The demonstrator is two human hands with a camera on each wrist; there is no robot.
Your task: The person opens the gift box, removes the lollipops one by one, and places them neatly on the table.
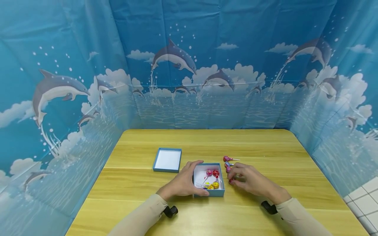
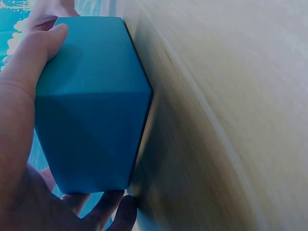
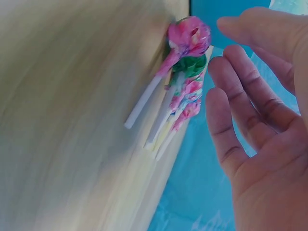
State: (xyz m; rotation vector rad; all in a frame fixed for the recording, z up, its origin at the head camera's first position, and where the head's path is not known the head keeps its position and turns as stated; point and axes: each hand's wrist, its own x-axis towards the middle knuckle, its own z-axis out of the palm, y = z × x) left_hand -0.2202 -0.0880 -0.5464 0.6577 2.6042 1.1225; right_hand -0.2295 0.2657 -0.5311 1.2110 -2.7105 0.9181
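Note:
My left hand grips a small blue box, thumb on the near wall and fingers on the far wall. Inside its white interior lie several wrapped lollipops, among them a pink one, a red one and a yellow one. Just right of the box, my right hand reaches over a row of lollipops with its fingers loosely bent. In the right wrist view the thumb and fingers stand apart, close to the nearest pink lollipop; a green-wrapped one and others lie behind it.
The blue-edged box lid lies inside up on the wooden table, left of and behind the box. At the far end of the row is a pink lollipop, stick pointing right. A dolphin-print curtain hangs around the table.

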